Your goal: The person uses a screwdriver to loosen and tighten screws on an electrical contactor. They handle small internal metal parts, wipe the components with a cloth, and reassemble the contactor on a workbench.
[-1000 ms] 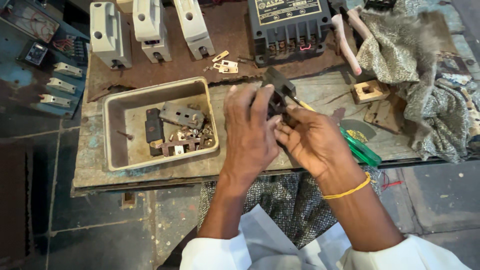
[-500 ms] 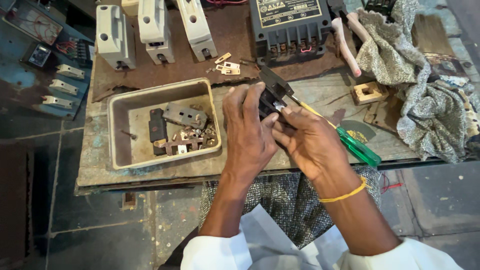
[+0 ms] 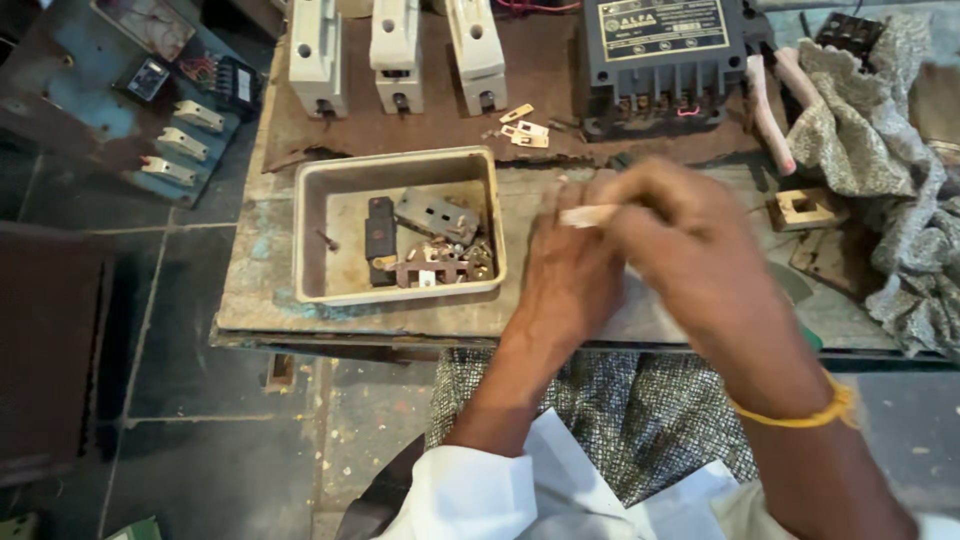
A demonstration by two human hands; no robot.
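— So, what are the two hands doing over the surface (image 3: 380, 325)?

— Both are meeting just right of the shallow metal tray (image 3: 310, 235). The left hand (image 3: 570, 265) is lying with its back to the camera, fingers curled inward. The right hand (image 3: 690, 260) is crossing over it, blurred, its wrist wearing a yellow band (image 3: 800, 415).

— Are they holding anything?

— A small pale piece (image 3: 588, 215) is showing between the fingertips of the two hands, apparently being pinched there. It is too blurred to tell what it is, or which hand is gripping it.

— And around them?

— Inside the tray, dark and grey metal parts (image 3: 425, 240) are lying in a loose heap near its right wall. Beyond the tray, three white fuse blocks (image 3: 395, 45) are standing in a row, and a dark boxy electrical unit (image 3: 665, 55) is sitting to their right. Small brass clips (image 3: 525, 130) are resting between them. A grey patterned cloth (image 3: 880, 170) is bunching at the far right edge, with a small square frame (image 3: 805, 208) just beside it.
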